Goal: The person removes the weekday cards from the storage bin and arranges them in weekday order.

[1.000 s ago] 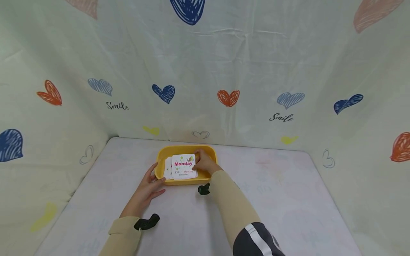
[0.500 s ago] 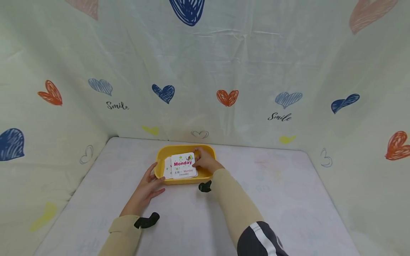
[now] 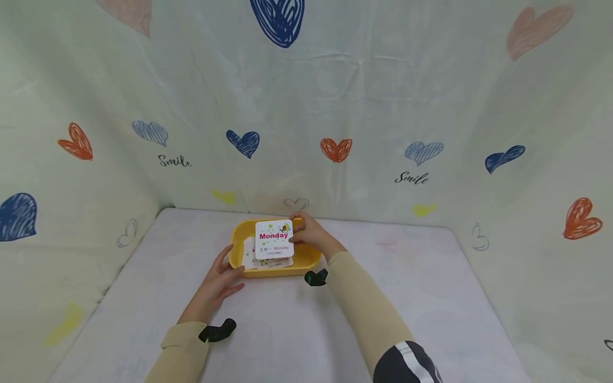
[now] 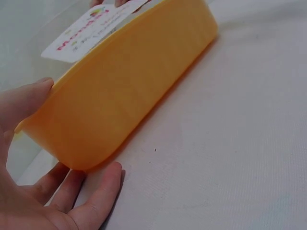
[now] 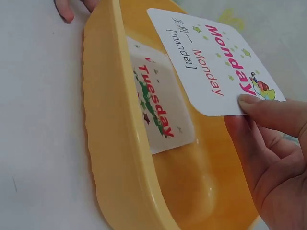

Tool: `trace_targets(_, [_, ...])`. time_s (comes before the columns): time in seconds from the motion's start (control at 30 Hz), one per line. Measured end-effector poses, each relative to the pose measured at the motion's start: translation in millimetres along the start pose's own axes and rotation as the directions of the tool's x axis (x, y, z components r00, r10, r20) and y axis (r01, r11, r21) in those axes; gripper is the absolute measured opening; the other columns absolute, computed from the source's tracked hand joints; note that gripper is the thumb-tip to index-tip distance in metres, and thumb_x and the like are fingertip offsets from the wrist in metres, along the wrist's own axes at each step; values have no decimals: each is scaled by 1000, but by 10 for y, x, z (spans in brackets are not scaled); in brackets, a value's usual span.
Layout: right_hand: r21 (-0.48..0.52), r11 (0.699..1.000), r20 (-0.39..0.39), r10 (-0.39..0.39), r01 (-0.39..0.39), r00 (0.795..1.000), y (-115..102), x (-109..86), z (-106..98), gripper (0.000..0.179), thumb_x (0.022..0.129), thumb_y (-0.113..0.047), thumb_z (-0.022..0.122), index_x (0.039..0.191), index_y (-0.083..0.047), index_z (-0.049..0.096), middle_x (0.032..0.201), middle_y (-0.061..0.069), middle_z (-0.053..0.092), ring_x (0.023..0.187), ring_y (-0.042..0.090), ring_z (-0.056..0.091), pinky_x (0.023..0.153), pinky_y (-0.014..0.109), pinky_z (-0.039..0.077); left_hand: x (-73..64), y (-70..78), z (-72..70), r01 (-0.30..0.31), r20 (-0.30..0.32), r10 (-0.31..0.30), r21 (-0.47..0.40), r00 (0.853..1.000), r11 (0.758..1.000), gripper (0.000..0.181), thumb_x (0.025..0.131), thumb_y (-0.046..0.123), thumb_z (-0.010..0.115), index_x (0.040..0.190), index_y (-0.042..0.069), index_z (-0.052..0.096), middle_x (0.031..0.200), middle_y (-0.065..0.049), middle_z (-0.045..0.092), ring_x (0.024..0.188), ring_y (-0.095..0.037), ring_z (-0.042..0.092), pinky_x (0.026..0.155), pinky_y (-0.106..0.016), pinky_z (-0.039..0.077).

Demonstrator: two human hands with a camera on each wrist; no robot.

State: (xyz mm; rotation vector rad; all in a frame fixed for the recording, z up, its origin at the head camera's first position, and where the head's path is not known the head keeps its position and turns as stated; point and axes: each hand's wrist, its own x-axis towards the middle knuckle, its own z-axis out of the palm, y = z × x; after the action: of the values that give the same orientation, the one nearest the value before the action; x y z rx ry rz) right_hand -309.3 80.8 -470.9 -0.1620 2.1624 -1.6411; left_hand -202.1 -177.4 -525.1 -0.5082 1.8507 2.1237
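Observation:
A white flashcard printed "Monday" is lifted over a yellow plastic tray. My right hand pinches the card's right edge; the thumb lies on the printed face, the other fingers behind. Inside the tray, a "Tuesday" flashcard lies face up in the right wrist view, and more white cards overlap at the tray's left in the head view. My left hand holds the tray's left end, thumb on the rim and fingers low against the corner, as the left wrist view shows.
The tray stands near the back edge of a white-covered table. Behind and beside it hangs a pale curtain with printed hearts. Black wrist devices sit at both cuffs.
My right hand has raised the "Monday" card up and away from the cards beneath, uncovering more of them. The left hand has kept its hold on the tray.

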Motion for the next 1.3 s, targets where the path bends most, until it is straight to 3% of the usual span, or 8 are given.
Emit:
trace_targets(0.4, [-41, 999, -62, -6, 3, 998, 6, -207, -235, 57, 84, 5, 72, 131, -16, 46, 104, 14, 66, 87, 27, 67, 80, 34, 58, -13, -4, -14, -9, 3, 9, 24, 1000, 1000, 82, 94, 10, 64, 156, 36, 17, 155, -23, 17, 129, -42, 39, 93, -52, 50])
trace_targets(0.83, [-31, 994, -103, -107, 104, 989, 22, -494, -578, 52, 82, 12, 69, 125, -10, 50, 100, 14, 65, 82, 26, 67, 76, 37, 59, 18, -16, -9, 2, -20, -1, 48, 1000, 999, 84, 93, 10, 66, 156, 37, 17, 156, -23, 17, 130, -42, 39, 92, -51, 51])
trace_targets(1.3, [-18, 994, -244, -105, 104, 964, 294, -763, -997, 50, 82, 10, 69, 127, -5, 53, 99, 16, 64, 88, 26, 66, 77, 36, 59, 60, -32, 14, 8, -26, -7, 48, 1000, 999, 84, 92, 10, 66, 155, 38, 19, 155, -22, 18, 129, -41, 39, 90, -50, 53])
